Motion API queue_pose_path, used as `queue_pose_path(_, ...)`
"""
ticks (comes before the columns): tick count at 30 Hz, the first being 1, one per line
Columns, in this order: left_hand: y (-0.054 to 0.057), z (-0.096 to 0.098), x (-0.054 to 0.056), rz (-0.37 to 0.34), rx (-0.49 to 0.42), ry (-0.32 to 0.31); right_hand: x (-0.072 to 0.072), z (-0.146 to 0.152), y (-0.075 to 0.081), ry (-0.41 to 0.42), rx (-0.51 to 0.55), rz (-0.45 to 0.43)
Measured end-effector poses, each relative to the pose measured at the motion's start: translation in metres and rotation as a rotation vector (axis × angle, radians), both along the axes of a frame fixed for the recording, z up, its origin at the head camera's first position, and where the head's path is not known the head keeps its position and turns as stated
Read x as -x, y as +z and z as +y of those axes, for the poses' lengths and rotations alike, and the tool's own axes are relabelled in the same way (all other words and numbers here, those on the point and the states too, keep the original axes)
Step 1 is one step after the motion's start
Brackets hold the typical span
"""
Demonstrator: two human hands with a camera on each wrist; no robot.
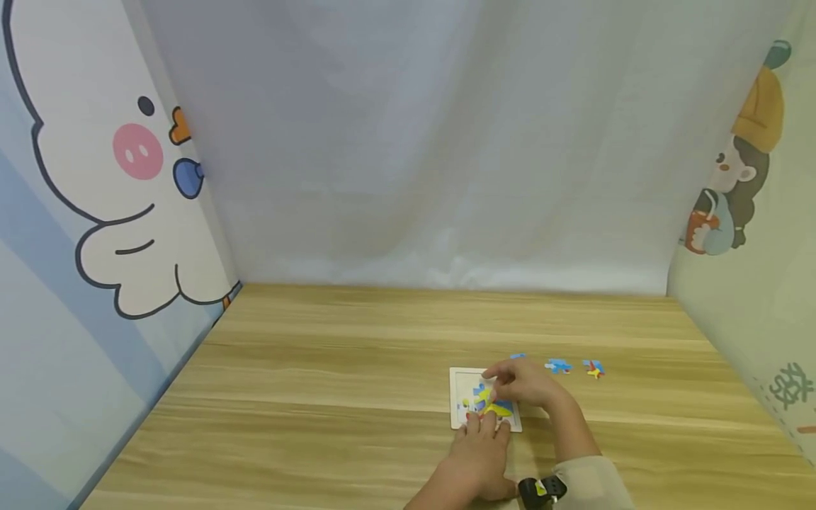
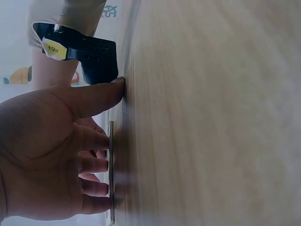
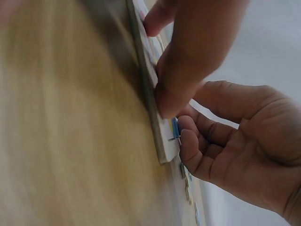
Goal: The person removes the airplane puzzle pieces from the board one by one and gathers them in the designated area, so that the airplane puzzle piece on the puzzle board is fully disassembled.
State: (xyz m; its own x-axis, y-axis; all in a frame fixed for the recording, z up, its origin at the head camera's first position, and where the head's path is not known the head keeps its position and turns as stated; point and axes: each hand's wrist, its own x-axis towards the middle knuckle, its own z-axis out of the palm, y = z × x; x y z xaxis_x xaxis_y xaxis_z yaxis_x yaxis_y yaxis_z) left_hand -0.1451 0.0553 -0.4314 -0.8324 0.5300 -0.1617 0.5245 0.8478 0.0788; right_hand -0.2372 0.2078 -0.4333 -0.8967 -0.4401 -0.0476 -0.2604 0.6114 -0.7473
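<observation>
A small square jigsaw board (image 1: 455, 400) with a pale frame lies on the table, partly filled with blue and yellow pieces. My left hand (image 1: 479, 457) reaches in from the near side, its straight fingers resting on the board's near edge. In the left wrist view the left fingertips (image 2: 107, 165) meet the board's edge (image 2: 111, 136). Over the board's far right part, my right hand (image 1: 525, 382) is curled, thumb and forefinger at a yellow-and-blue puzzle piece (image 1: 484, 393). From the right wrist, the left fingers hide those fingertips; a blue edge (image 3: 175, 128) shows beside the curled fingers.
Loose puzzle pieces lie beyond and right of the board: a blue one (image 1: 518, 355) partly behind the right hand, a blue-and-white one (image 1: 558, 366) and a blue, red and yellow one (image 1: 594, 368). A pale curtain (image 1: 446, 142) hangs behind the wooden table (image 1: 319, 389).
</observation>
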Motion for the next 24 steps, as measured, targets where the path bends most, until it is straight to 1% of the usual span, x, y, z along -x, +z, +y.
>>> queue_pose_path(2,-0.0003,0.0000,-0.0001,-0.005,0.004,0.002,0.0003,-0.0016,0.0009,-0.004,-0.043,-0.010)
queue_pose_path(4,-0.0003,0.0000,-0.0003,-0.007,0.007,0.001,0.0009,-0.0030,0.0013,0.002,-0.060,-0.032)
queue_pose_path(8,0.0003,-0.0003,-0.0006,-0.013,0.021,-0.004,0.0029,-0.0044,0.0014,0.054,-0.049,-0.075)
queue_pose_path(12,0.0017,-0.0007,-0.0004,-0.018,0.030,-0.008,0.0035,-0.0053,0.0027,0.087,-0.034,-0.097)
queue_pose_path(14,0.0025,-0.0007,-0.0003,-0.018,0.032,-0.007,0.0034,-0.0055,0.0035,0.084,-0.027,-0.103)
queue_pose_path(19,0.0034,-0.0009,0.0003,-0.018,0.035,-0.005,0.0036,-0.0073,0.0034,0.043,-0.002,-0.123)
queue_pose_path(24,0.0032,-0.0015,0.0002,-0.019,0.048,-0.008,0.0042,-0.0103,0.0018,0.015,0.028,-0.121)
